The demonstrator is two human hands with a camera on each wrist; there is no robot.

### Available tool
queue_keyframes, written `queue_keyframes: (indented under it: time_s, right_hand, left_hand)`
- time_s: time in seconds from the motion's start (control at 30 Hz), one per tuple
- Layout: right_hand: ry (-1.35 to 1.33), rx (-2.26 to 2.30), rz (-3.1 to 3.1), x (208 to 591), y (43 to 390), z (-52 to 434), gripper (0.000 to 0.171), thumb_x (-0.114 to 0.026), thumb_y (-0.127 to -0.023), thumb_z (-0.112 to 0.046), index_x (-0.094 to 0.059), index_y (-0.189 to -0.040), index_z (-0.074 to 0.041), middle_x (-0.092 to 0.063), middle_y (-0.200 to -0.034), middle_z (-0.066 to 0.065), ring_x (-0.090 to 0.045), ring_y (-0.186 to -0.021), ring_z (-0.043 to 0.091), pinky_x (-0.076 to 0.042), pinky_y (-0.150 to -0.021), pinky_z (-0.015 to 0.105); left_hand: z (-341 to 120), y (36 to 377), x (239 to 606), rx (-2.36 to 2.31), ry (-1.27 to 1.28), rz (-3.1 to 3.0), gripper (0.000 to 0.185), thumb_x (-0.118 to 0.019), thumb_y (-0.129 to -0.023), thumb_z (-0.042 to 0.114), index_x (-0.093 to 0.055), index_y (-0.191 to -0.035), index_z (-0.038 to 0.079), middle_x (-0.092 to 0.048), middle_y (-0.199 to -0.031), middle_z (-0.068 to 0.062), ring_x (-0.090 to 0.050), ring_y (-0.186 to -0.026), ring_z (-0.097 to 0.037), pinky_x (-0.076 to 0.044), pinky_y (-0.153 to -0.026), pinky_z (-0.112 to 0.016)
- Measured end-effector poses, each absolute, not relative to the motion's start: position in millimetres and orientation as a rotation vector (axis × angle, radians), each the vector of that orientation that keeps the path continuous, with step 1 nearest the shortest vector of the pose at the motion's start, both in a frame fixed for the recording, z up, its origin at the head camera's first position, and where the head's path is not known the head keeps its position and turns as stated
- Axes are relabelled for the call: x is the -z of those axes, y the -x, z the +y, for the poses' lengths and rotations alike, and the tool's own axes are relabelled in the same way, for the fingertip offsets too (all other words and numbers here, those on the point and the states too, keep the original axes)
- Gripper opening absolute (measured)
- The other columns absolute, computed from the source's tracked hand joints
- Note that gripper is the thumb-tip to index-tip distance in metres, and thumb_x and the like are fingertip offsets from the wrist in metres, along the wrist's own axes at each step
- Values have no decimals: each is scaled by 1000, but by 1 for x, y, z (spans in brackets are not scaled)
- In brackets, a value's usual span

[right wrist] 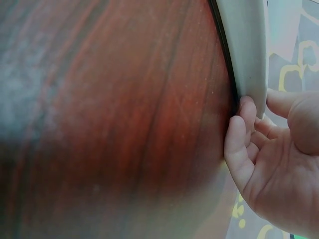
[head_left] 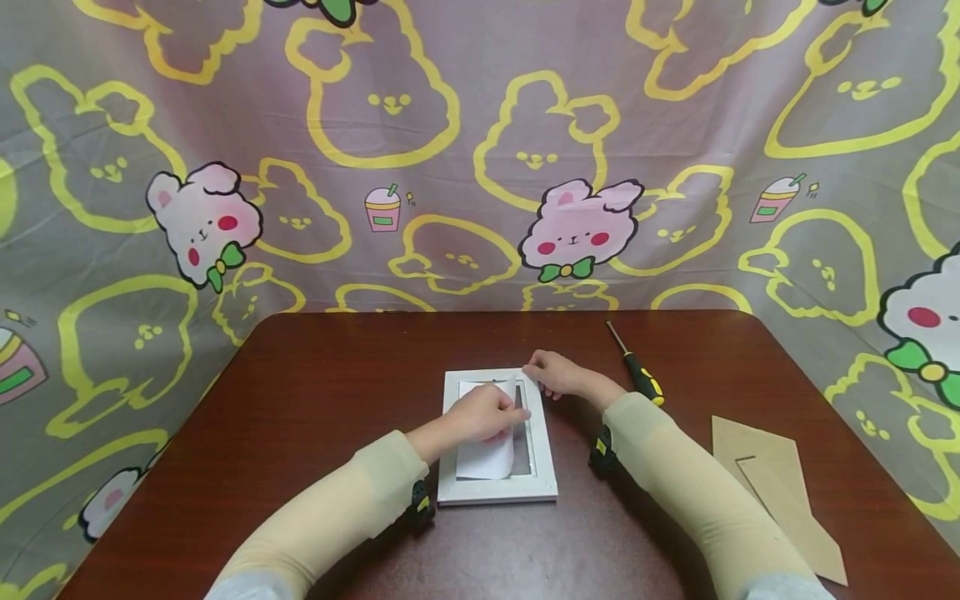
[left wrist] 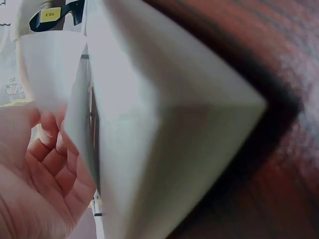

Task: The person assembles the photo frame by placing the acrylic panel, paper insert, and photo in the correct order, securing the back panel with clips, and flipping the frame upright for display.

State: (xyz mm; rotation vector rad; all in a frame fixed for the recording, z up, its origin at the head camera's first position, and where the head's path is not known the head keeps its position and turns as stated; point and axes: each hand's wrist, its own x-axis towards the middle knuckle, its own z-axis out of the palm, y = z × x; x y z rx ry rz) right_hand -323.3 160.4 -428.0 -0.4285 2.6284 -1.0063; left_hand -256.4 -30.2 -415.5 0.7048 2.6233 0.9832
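A white picture frame (head_left: 545, 485) lies on the table, its long sides running away from me. Over its opening is a white sheet of paper (head_left: 480, 463), its right edge curling up. My left hand (head_left: 483, 414) pinches this paper between thumb and fingers, above the middle of the frame. At the far right corner, my right hand (head_left: 557, 373) grips the frame. In the right wrist view, the right thumb is over the frame's white edge (right wrist: 246, 55), with fingertips against its side. The left wrist view has the frame's near corner (left wrist: 164, 107) large and blurred.
To the right lies a screwdriver (head_left: 643, 379) with a black and yellow handle, its shaft pointing away. Nearer me on that side is a brown backing board (head_left: 757, 454) with an angled stand piece, partly behind my right sleeve. A patterned curtain (head_left: 465, 275) hangs behind the table.
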Motion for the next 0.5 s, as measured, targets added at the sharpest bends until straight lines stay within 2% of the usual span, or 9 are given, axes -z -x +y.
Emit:
queue_keyframes:
  time_s: [0.2, 0.3, 0.43, 0.5]
  right_hand:
    - [424, 997, 2638, 429, 323, 160, 19, -49, -103, -20, -55, -100, -2, -50, -66, 6, -49, -55, 16, -46, -49, 28]
    - [420, 994, 2644, 429, 324, 161, 19, -49, -103, -20, -56, -101, -2, -50, -67, 6, -49, -56, 16, -46, -49, 28]
    - [418, 988, 2645, 431, 325, 161, 20, -49, -103, -21, -56, -103, -2, -51, -68, 6, -50, -57, 17, -47, -51, 29]
    - [415, 990, 2643, 431, 326, 161, 21, -49, -103, -22, -56, -103, -2, -51, -69, 6, -50, -58, 17, -47, -51, 29]
  left_hand:
    - [-28, 255, 415, -936, -685, 2667, 57, -60, -93, 49, -54, -50, 13, -47, -40, 7, -44, -40, -8, -32, -46, -25]
    - [-30, 256, 414, -935, -684, 2683, 55, -60, -93, 49, -57, -52, 13, -50, -42, 7, -45, -40, -9, -34, -47, -26]
    - [-39, 257, 411, -897, -796, 2755, 39, -65, -92, 41, -59, -62, 16, -55, -52, 9, -49, -49, -8, -38, -52, -26]
    - [-47, 257, 410, -851, -882, 2800, 28, -69, -90, 38, -61, -72, 18, -59, -65, 9, -54, -61, -8, -42, -58, -26]
